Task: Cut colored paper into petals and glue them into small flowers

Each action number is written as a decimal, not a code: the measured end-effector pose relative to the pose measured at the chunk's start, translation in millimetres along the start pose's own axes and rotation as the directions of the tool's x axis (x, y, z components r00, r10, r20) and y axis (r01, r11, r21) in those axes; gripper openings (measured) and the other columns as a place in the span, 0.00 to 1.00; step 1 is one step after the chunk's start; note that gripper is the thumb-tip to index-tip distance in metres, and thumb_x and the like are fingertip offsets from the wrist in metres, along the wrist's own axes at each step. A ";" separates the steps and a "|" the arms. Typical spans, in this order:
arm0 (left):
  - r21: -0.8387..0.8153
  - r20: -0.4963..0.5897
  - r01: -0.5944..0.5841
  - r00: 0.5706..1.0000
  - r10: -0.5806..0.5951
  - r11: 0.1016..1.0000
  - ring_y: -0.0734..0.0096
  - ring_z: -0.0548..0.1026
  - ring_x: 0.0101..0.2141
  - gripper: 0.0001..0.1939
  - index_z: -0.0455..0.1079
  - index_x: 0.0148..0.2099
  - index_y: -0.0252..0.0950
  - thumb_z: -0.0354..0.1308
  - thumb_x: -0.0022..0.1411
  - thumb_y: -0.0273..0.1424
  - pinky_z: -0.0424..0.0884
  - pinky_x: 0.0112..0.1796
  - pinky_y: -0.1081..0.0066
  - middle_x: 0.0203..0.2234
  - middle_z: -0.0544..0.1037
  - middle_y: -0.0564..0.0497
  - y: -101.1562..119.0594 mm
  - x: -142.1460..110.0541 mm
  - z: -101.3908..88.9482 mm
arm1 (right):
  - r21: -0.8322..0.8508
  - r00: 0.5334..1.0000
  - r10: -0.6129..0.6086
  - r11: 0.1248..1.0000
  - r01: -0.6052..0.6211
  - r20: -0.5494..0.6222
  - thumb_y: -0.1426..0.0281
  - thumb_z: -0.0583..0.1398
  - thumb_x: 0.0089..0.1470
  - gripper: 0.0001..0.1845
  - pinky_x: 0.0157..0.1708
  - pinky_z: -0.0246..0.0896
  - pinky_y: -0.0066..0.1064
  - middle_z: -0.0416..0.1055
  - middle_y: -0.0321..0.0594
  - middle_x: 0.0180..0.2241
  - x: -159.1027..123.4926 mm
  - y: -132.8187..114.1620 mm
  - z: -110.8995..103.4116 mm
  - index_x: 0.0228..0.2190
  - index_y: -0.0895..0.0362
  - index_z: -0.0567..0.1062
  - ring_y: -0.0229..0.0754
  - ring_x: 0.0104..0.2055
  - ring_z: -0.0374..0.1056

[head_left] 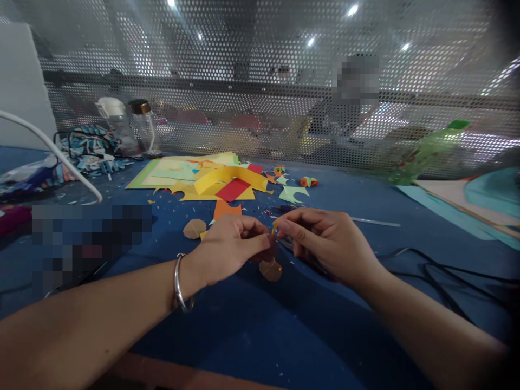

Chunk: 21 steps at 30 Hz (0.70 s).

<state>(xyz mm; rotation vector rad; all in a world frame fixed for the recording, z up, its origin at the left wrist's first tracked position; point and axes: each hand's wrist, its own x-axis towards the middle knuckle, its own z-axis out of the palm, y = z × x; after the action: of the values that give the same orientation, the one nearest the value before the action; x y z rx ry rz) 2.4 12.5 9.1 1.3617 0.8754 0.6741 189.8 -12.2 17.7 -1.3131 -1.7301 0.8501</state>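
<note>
From where I stand: right grip closed in a fingertip pinch on a small yellow piece, held above the tabletop between the two hands. Left grip curled close beside it; cannot tell whether it grasps anything, fingertips partly hidden. A brown disc shows just below those fingers; held or lying, unclear. A second brown disc lies on the tabletop, beyond the left wrist.

Handling (judged): the piece looks like paper, so very light, soft, easily creased or torn; not especially slippery, but small enough to drop. Best taken by an edge, thumb against forefinger, light pressure. Discs look stiffer; hold by the rim.

Containers: white-lidded bottle and dark-lidded clear bottle stand at the back left, closed; contents not readable. Green-capped bottle at the right, closed; fill level unclear.
</note>
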 end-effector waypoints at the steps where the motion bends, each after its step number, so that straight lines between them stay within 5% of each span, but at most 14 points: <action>1: -0.003 -0.007 0.004 1.000 -0.004 1.000 0.76 0.76 0.28 0.09 0.75 0.32 0.34 0.68 0.54 0.35 0.71 0.33 0.75 0.26 0.79 0.52 0.3 0.0 0.3 | 0.001 1.000 0.003 1.000 -0.003 0.003 0.53 0.61 0.56 0.20 0.11 0.49 0.24 0.67 0.31 0.14 0.0 -0.7 0.3 0.32 0.57 0.79 0.30 0.12 0.56; 8: 0.034 -0.011 -0.021 1.000 0.021 0.999 0.77 0.75 0.27 0.07 0.75 0.32 0.33 0.66 0.55 0.33 0.70 0.32 0.77 0.25 0.79 0.53 -0.7 -0.5 -0.1 | 0.002 0.999 -0.035 0.999 0.035 0.013 0.55 0.65 0.52 0.17 0.19 0.61 0.24 0.74 0.37 0.24 0.9 0.4 2.2 0.30 0.58 0.81 0.32 0.19 0.64; 21: 0.129 0.037 -0.067 0.997 0.063 0.989 0.77 0.76 0.28 0.05 0.75 0.31 0.35 0.62 0.58 0.31 0.70 0.31 0.77 0.26 0.79 0.52 -3.4 -0.3 -1.6 | 0.026 1.000 -0.008 1.000 0.008 0.006 0.59 0.63 0.55 0.14 0.14 0.53 0.24 0.66 0.31 0.15 0.2 -0.7 1.9 0.30 0.57 0.80 0.32 0.16 0.61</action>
<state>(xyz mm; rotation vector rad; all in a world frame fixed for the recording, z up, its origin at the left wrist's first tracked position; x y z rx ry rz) 0.6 12.7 5.8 1.5198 0.8639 0.6519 187.8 -12.3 17.4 -1.2869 -1.7227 0.8702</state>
